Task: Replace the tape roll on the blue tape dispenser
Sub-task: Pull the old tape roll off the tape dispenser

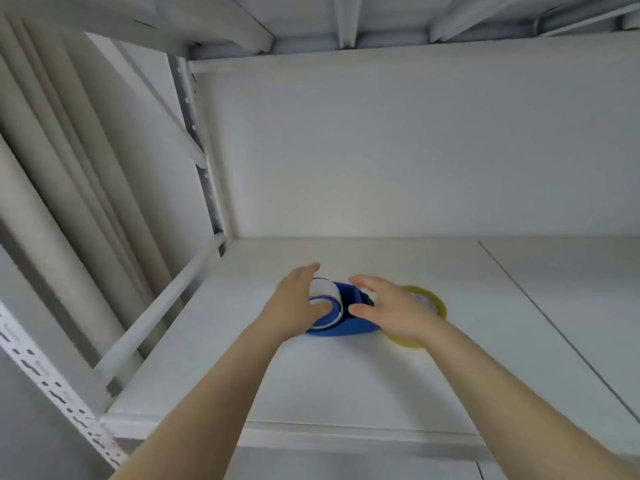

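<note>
Blue tape dispenser (349,315) sits on a white shelf (346,382) inside a pale metal rack, its low curved body carrying a whitish tape roll (323,294) at the left end. A left hand (298,299) lies against that roll from 9 o'clock, fingers spread over its top and thumb on its face. A right hand (391,306) hangs wide open at 3 o'clock of the dispenser, fingers apart, gripping nothing. A yellowish spare roll (429,306) lies flat just beyond, partly hidden by the right hand.
</note>
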